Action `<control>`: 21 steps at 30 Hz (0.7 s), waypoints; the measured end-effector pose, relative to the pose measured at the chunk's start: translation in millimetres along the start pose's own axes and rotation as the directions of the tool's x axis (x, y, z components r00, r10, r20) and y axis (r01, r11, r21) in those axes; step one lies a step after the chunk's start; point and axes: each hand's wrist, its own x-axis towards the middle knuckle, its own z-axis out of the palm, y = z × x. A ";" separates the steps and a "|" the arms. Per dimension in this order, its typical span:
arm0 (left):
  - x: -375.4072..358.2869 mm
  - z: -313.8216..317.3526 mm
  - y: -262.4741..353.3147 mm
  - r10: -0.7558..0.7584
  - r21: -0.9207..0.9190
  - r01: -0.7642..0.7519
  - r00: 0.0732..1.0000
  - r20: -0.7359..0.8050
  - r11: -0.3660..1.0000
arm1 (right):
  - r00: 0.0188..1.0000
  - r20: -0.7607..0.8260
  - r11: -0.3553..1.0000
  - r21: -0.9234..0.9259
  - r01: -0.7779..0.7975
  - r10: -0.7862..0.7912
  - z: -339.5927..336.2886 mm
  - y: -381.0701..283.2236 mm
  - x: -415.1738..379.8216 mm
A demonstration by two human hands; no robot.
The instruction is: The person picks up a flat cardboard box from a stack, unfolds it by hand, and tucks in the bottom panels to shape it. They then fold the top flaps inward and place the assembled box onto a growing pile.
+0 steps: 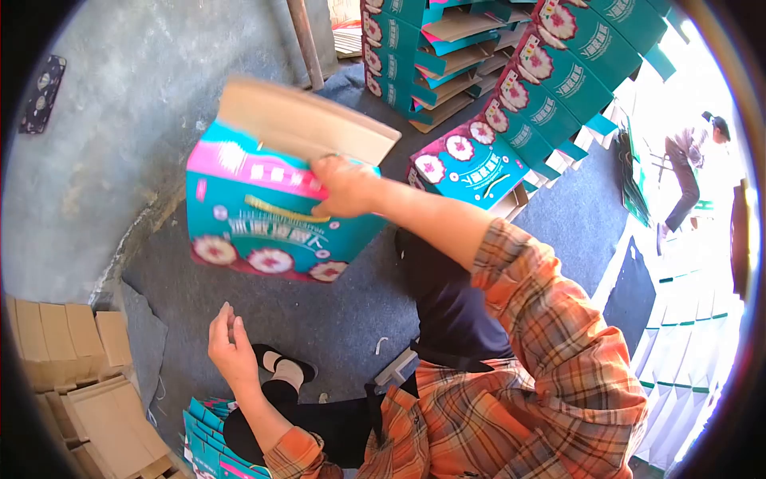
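Note:
A teal and pink cardboard box (279, 235) with white lettering and round pictures hangs above the floor, its brown inner flap (299, 120) standing up. My right hand (345, 185) grips it near the top edge, beside a yellow handle strip. My left hand (231, 343) is held lower down, apart from the box, its fingers stretched out and nothing in it. Folded teal cartons (211, 435) lie beside my left leg, below that hand.
Stacks of teal boxes (550, 96) rise at the top right. Brown cardboard pieces (104, 415) are piled at the lower left beside a grey wall (120, 160). A grey tool-like object (396, 369) lies on the floor. Another person (686, 164) bends at the far right.

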 end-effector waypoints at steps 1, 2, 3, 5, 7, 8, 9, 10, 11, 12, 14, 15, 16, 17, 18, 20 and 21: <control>0.9 0.1 1.4 -0.003 0.007 0.003 1.000 0.007 1.000 | 0.999 -0.023 0.997 0.065 -0.044 0.046 -21.8 8.5 -8.2; 1.8 1.1 2.7 0.003 0.002 -0.003 1.000 0.005 1.000 | 0.991 -0.095 0.985 0.152 -0.084 0.099 -38.9 18.0 -20.1; 2.3 2.9 3.9 0.011 -0.005 -0.011 1.000 0.007 1.000 | 0.983 -0.149 0.973 0.217 -0.076 0.110 -45.6 42.0 -24.3; 1.4 5.1 8.5 0.022 -0.013 -0.021 1.000 0.015 1.000 | 0.947 -0.243 0.922 0.373 -0.108 0.209 -78.5 60.4 -62.2; 0.7 7.9 16.3 0.008 -0.034 -0.006 0.999 0.054 0.999 | 0.881 -0.405 0.730 0.675 0.108 0.244 -60.5 124.2 -81.7; 0.0 9.9 17.4 0.007 -0.034 -0.005 0.998 0.060 0.999 | 0.890 -0.281 0.621 0.784 -0.004 0.360 -80.8 114.6 -109.3; -1.0 12.0 17.5 0.006 -0.045 -0.002 0.996 0.089 0.999 | 0.900 -0.223 0.494 0.869 0.010 0.375 -84.6 125.7 -129.4; -1.2 14.4 17.8 0.007 -0.057 0.000 0.993 0.114 0.998 | 0.870 -0.222 0.426 0.905 0.015 0.441 -80.0 140.4 -145.6; -2.5 15.8 17.6 0.005 -0.056 0.002 0.993 0.119 0.998 | 0.776 -0.145 0.393 0.909 -0.140 0.613 -84.2 139.8 -164.0; -3.4 17.3 17.3 0.003 -0.051 0.003 0.991 0.134 0.999 | 0.719 -0.095 0.272 0.953 -0.134 0.689 -72.7 165.8 -174.9; -3.4 20.6 14.7 0.002 -0.043 0.005 0.989 0.151 0.999 | 0.657 -0.033 0.145 0.983 -0.117 0.754 -45.3 217.1 -195.8; -3.1 22.1 12.3 0.024 -0.037 -0.018 0.986 0.165 0.999 | 0.666 0.076 0.016 0.991 -0.130 0.742 -37.4 234.1 -206.4; -4.5 21.8 11.1 0.043 -0.029 -0.039 0.983 0.178 0.999 | 0.675 0.184 -0.114 0.983 -0.147 0.715 -28.7 245.5 -213.6; -4.5 22.8 11.8 0.040 -0.027 -0.036 0.984 0.175 0.999 | 0.678 0.186 -0.114 0.982 -0.149 0.712 -20.4 253.1 -216.7; -5.2 23.5 12.2 0.036 -0.020 -0.033 0.981 0.191 0.999 | 0.631 0.201 -0.173 0.979 -0.107 0.749 -11.0 256.7 -220.9; -5.9 26.1 12.9 0.023 -0.010 -0.021 0.978 0.207 1.000 | 0.557 0.211 -0.233 0.972 -0.032 0.803 4.3 263.8 -223.5; -5.7 27.4 13.1 0.032 -0.003 -0.032 0.973 0.230 0.999 | 0.559 0.220 -0.238 0.970 -0.043 0.800 12.4 273.4 -223.3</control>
